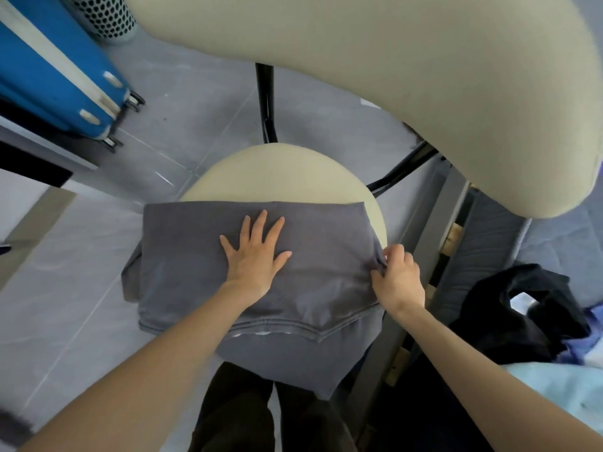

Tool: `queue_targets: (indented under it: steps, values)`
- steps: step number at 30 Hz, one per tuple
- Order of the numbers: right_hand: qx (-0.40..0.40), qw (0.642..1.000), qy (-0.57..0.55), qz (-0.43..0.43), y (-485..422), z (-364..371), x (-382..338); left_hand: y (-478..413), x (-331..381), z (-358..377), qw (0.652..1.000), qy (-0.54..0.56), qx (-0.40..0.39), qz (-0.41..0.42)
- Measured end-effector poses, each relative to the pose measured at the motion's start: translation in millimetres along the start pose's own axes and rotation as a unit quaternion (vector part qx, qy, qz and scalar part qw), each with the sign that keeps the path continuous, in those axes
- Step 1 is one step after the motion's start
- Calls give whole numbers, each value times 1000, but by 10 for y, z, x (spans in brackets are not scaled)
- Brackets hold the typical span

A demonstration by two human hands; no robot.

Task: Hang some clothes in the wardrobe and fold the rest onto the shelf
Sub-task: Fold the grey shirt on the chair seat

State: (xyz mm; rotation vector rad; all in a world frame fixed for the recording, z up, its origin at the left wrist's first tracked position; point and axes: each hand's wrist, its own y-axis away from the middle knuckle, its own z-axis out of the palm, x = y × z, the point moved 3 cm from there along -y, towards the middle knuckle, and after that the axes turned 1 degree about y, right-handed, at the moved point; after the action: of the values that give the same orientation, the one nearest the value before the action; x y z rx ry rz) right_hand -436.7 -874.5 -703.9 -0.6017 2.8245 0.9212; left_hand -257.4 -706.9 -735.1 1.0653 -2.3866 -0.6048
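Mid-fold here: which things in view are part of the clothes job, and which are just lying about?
Part of the job:
grey garment, spread on the chair seat
left hand, pressing it flat
right hand, pinching its edge
dark clothes heaped to the right

Lying about:
blue suitcase
perforated bin

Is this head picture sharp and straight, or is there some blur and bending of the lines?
Head view: wide-angle bending curves the chair back and floor lines; the blue suitcase is slightly smeared; light is soft, without glare; the left hand, right hand and grey garment look fairly sharp.
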Motion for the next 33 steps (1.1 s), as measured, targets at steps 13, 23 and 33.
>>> queue_targets:
  steps: [13, 23, 33]
  values:
    - [-110, 970, 17, -215, -606, 135, -1148, -155, -1016, -533, 993, -94, 58, -33]
    - [-82, 975, 110, -176, -663, 79, -1184, -219, -1157, -770, 994, -93, 46, -46]
    - [67, 975, 3, -212, -600, -875, -1688, -188, -952, -1793, 972, -109, 206, -22]
